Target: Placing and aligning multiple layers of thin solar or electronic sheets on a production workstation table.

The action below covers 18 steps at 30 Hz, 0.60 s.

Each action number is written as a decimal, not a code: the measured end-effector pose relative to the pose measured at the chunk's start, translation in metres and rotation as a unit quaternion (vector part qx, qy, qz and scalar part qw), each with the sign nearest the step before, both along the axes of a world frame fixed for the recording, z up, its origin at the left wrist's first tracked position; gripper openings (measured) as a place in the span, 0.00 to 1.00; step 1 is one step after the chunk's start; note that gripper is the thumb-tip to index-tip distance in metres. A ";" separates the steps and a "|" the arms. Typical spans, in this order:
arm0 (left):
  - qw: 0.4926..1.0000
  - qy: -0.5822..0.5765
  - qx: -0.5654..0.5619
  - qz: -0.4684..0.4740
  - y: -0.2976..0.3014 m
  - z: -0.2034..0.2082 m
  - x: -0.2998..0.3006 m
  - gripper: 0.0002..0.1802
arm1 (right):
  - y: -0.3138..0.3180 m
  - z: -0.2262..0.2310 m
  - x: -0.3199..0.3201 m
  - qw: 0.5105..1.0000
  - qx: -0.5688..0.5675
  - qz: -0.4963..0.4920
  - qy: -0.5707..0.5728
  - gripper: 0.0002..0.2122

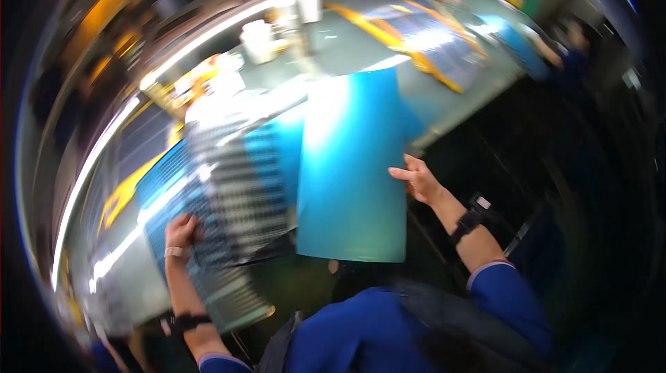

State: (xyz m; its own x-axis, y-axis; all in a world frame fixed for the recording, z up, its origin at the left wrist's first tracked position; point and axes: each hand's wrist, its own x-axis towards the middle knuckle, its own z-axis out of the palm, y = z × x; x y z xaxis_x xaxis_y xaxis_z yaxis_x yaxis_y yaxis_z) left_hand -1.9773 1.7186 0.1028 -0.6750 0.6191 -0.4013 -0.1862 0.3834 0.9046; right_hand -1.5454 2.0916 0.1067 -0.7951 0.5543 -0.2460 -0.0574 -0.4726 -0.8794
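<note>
Blue sheet (352, 168) raised in the right grip (420, 181)

The right grip pinches the blue sheet by its right edge, thumb on the near face, fingers behind. The sheet stands in front of the person, tilted up, its lower edge out beyond the near side of the desk (343, 47).

The left grip (182, 231) is at the lower left of the striped layers (243, 200), fingers curled; blur hides whether it clasps an edge or only presses there. Whether those layers are one sheet or several, I cannot tell. More blue shows between them and the raised sheet.

As for progress, the lifting looks done, at least at the sheet's lower end; its upper end overlaps too much to judge. Setting it down is not done, and the striped layers remain by the left grip, so the handling seems partway along.

Farther back on the desk are a white tub (258, 41) and a yellow-edged panel (427, 37). At far right, another person's arm (548, 50) is beside another blue piece (517, 47).
</note>
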 end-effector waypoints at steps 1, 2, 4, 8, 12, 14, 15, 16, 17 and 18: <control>0.988 0.133 -0.051 -0.051 0.000 -0.019 0.003 0.13 | 0.010 -0.008 0.029 0.999 0.027 -0.041 0.010 0.15; 0.956 0.267 -0.053 -0.105 -0.073 -0.093 -0.045 0.13 | 0.010 0.000 0.035 0.997 0.031 -0.063 0.020 0.15; 0.996 0.055 -0.068 0.029 -0.012 -0.074 0.022 0.14 | 0.018 0.007 0.127 0.980 0.043 -0.193 0.000 0.15; 0.979 -0.013 -0.205 0.006 -0.017 -0.146 0.015 0.21 | -0.006 0.057 0.279 0.862 0.254 -0.434 -0.056 0.13; 0.987 -0.034 -0.149 0.056 0.019 -0.088 0.100 0.21 | -0.056 0.099 0.445 0.632 0.413 -0.586 -0.294 0.15; 0.986 0.017 -0.158 0.044 0.042 -0.078 0.118 0.21 | -0.068 0.104 0.508 0.553 0.438 -0.601 -0.377 0.17; 0.985 0.043 -0.160 0.037 0.054 -0.074 0.127 0.21 | -0.073 0.100 0.535 0.522 0.435 -0.593 -0.433 0.18; 0.984 0.070 -0.164 0.030 0.063 -0.070 0.136 0.21 | -0.074 0.093 0.557 0.541 0.387 -0.605 -0.438 0.19; 0.981 0.097 -0.168 0.023 0.072 -0.064 0.143 0.21 | -0.077 0.082 0.573 0.542 0.375 -0.607 -0.444 0.19; 0.977 0.122 -0.172 0.019 0.077 -0.059 0.151 0.21 | -0.077 0.068 0.586 0.516 0.358 -0.596 -0.500 0.19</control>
